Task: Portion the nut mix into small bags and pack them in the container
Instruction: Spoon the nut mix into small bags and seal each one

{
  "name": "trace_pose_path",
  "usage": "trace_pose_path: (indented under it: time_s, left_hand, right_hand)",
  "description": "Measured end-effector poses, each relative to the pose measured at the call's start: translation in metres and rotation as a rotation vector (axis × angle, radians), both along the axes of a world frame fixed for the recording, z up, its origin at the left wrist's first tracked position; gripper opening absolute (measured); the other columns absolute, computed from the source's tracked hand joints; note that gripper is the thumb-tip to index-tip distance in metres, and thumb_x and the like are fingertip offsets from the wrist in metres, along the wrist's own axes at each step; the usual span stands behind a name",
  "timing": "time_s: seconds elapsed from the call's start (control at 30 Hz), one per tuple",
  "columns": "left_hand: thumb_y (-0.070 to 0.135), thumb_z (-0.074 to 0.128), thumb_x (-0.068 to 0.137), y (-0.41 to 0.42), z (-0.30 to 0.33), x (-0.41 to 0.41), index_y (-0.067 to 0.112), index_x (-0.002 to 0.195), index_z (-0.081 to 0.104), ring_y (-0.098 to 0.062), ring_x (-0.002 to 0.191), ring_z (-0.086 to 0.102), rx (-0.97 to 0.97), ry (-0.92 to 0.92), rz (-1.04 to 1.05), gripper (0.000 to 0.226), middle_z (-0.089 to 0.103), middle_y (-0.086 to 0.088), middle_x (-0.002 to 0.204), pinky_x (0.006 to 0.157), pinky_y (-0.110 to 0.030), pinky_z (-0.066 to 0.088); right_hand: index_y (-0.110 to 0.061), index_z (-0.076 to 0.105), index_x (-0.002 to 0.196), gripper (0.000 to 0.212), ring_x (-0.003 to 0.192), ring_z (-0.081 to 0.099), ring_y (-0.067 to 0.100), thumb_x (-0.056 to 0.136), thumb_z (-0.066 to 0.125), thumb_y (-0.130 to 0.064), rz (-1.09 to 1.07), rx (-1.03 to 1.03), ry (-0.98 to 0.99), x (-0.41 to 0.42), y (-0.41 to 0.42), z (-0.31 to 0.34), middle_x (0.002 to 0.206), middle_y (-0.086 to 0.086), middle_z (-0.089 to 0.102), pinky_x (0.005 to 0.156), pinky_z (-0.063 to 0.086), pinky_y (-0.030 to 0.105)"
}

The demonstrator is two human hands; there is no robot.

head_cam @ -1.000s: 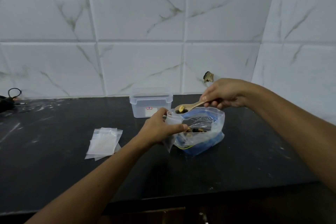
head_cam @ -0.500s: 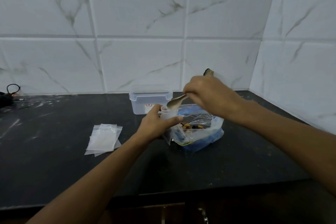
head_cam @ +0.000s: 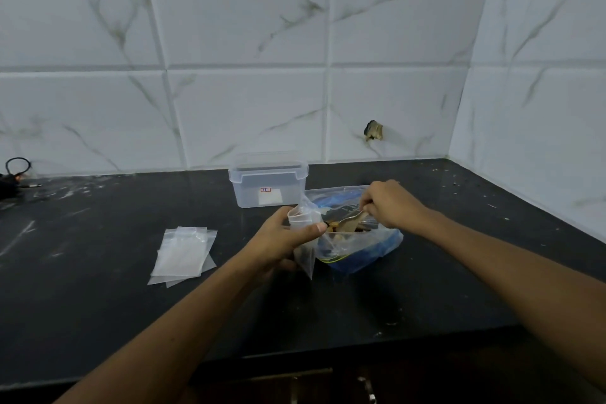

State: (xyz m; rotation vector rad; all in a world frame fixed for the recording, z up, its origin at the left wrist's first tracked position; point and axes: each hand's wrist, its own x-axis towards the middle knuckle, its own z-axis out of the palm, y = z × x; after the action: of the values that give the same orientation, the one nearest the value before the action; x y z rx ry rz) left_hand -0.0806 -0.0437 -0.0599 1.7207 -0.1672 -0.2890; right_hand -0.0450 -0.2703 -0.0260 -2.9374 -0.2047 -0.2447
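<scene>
My left hand (head_cam: 282, 243) grips a small clear bag (head_cam: 303, 223) upright, its mouth held open, just left of the big nut-mix bag (head_cam: 364, 246). That large clear and blue bag lies open on the black counter with nuts (head_cam: 341, 228) inside. My right hand (head_cam: 392, 205) holds a wooden spoon (head_cam: 352, 221) dipped low into the large bag, its bowl among the nuts. A clear lidded container (head_cam: 268, 185) stands behind the bags, near the wall.
A small stack of flat empty bags (head_cam: 183, 252) lies on the counter (head_cam: 98, 272) to the left. A black cable (head_cam: 13, 174) sits at the far left by the tiled wall. The counter's front edge runs below my arms, and a side wall rises on the right.
My right hand tipped the spoon over the small bag, then swung right and down, and the spoon is now back inside the large bag. My left hand kept holding the small bag.
</scene>
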Motion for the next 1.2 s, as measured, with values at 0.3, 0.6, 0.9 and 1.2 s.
trace_pose_path:
  time_s: [0.3, 0.6, 0.9, 1.2]
  left_hand:
    - [0.035, 0.075, 0.081, -0.005, -0.005, 0.001, 0.029, 0.13, 0.048, -0.024, 0.11, 0.061, -0.01, -0.005, -0.008, 0.057, 0.059, -0.002, 0.124, 0.084, -0.049, 0.057]
    - [0.031, 0.074, 0.083, 0.004, 0.002, -0.003, 0.027, 0.128, 0.048, -0.024, 0.106, 0.064, -0.036, -0.015, -0.004, 0.052, 0.059, -0.005, 0.123, 0.075, -0.046, 0.061]
    - [0.047, 0.078, 0.075, 0.004, 0.018, 0.0, 0.028, 0.116, 0.052, -0.017, 0.1, 0.061, 0.231, -0.24, 0.08, 0.052, 0.06, 0.005, 0.106, 0.083, -0.046, 0.059]
    - [0.049, 0.081, 0.07, -0.013, 0.029, -0.002, 0.019, 0.109, 0.054, -0.02, 0.096, 0.061, 0.392, -0.316, 0.094, 0.056, 0.059, 0.001, 0.099, 0.083, -0.048, 0.057]
  right_hand:
    - [0.001, 0.07, 0.092, 0.018, 0.05, 0.048, 0.009, 0.094, 0.051, 0.001, -0.131, 0.61, 0.494, 0.007, 0.021, -0.003, 0.064, 0.008, 0.058, 0.047, 0.043, 0.018]
    - [0.005, 0.066, 0.09, 0.022, 0.045, 0.048, 0.008, 0.095, 0.045, 0.005, -0.282, 0.838, 0.521, 0.004, 0.008, 0.009, 0.058, 0.008, 0.055, 0.039, 0.042, 0.014]
    - [0.003, 0.066, 0.099, 0.013, 0.046, 0.049, 0.005, 0.093, 0.055, 0.0, -0.312, 0.951, 0.461, -0.005, -0.027, 0.039, 0.07, 0.01, 0.064, 0.039, 0.044, 0.014]
    - [0.002, 0.066, 0.101, 0.014, 0.048, 0.048, 0.004, 0.094, 0.054, -0.003, -0.132, 0.935, 0.509, -0.025, -0.009, 0.088, 0.07, 0.007, 0.062, 0.039, 0.043, 0.012]
